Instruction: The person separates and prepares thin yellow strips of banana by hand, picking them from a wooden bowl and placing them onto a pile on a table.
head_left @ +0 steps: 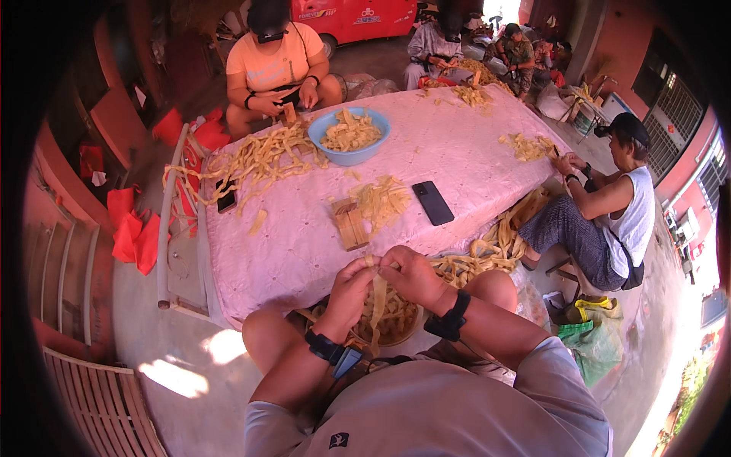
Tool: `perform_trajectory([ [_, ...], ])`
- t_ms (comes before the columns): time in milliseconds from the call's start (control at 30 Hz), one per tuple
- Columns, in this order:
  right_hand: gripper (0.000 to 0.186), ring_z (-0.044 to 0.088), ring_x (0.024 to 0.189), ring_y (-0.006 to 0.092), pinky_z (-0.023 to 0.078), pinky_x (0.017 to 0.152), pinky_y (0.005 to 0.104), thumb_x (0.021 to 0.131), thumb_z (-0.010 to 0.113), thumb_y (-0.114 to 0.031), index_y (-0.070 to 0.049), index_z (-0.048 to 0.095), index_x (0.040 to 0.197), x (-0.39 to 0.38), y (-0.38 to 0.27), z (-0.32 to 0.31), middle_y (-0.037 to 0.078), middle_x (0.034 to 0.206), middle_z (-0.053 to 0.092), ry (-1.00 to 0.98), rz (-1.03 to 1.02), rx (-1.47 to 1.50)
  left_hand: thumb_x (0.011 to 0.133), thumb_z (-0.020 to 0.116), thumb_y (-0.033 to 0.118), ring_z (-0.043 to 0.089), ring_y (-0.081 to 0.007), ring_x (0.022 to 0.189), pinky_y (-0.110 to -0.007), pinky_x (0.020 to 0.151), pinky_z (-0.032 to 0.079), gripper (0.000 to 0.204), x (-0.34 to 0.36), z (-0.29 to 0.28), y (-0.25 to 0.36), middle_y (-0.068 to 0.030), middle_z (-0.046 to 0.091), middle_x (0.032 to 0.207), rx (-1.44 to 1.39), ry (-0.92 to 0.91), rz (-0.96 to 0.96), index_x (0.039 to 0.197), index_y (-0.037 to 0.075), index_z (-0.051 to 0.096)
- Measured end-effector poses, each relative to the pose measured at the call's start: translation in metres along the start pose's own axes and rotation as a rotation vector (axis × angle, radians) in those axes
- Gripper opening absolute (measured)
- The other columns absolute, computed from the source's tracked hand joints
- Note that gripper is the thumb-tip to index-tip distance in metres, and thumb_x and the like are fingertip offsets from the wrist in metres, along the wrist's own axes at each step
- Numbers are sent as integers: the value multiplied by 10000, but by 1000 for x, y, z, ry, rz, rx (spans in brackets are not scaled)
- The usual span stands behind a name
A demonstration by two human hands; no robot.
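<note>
— Where is the strip?

— The pale yellow strip (pixel 378 306) hangs from the fingertips, centre, above a heap of curled strips (pixel 400 324) between the knees.

— How does each hand grip?

— The left hand (pixel 349 288) pinches the strip's upper end between thumb and fingers. The right hand (pixel 417 279) meets it there, fingers bent inward; whether they also pinch the strip, one cannot tell.

— What lies nearest beyond them?

— On the pink-covered table (pixel 266 263), a wooden block (pixel 349 225) stands just beyond the hands, with a pile of loose yellow pieces (pixel 383 199) beside it. A dark phone (pixel 432 202) lies to the right of the pile.

— And farther back?

— A blue basin (pixel 350 158) of yellow pieces, with long strips (pixel 263 156) spread to its left.
</note>
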State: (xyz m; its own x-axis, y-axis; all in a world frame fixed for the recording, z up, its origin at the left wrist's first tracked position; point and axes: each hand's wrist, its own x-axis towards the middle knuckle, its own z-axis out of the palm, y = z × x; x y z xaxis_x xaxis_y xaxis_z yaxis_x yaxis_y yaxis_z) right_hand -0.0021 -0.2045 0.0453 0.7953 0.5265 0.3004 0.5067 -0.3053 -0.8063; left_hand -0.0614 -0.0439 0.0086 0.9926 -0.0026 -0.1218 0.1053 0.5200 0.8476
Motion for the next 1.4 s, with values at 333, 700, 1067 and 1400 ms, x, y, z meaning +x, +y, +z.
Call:
perform_trajectory([
  [333, 142, 639, 813, 237, 497, 720, 329, 886, 588, -39, -6, 552, 1020, 54, 33, 11, 136, 869, 635, -112, 34, 125, 941, 496, 12, 546, -41, 868, -202, 760, 450, 184, 50, -28, 15, 9, 620, 964, 383, 46, 110, 1078, -3, 617],
  [700, 280, 653, 761, 362, 503, 662, 395, 858, 565, -39, -6, 472, 1120, 65, 75, 39, 204, 786, 639, -76, 62, 226, 893, 591, -1, 534, -49, 782, -230, 693, 455, 95, 67, -43, 7, -6, 616, 848, 779, 47, 73, 987, -13, 584],
  [1067, 373, 653, 791, 241, 513, 707, 331, 851, 552, 36, -17, 488, 1214, 74, 62, 18, 151, 874, 649, -260, 111, 194, 887, 587, 46, 559, -457, 789, -404, 652, 481, 98, 64, -28, 27, -230, 595, 854, 1099, 92, 229, 945, -5, 527],
  [1400, 329, 620, 895, 181, 503, 739, 311, 860, 531, 76, -24, 537, 1174, 83, 69, 9, 95, 990, 588, -425, 10, 521, 1005, 418, 74, 604, -128, 727, -266, 700, 499, 189, 62, -42, 21, -48, 618, 860, 539, -170, -98, 1160, 22, 514],
])
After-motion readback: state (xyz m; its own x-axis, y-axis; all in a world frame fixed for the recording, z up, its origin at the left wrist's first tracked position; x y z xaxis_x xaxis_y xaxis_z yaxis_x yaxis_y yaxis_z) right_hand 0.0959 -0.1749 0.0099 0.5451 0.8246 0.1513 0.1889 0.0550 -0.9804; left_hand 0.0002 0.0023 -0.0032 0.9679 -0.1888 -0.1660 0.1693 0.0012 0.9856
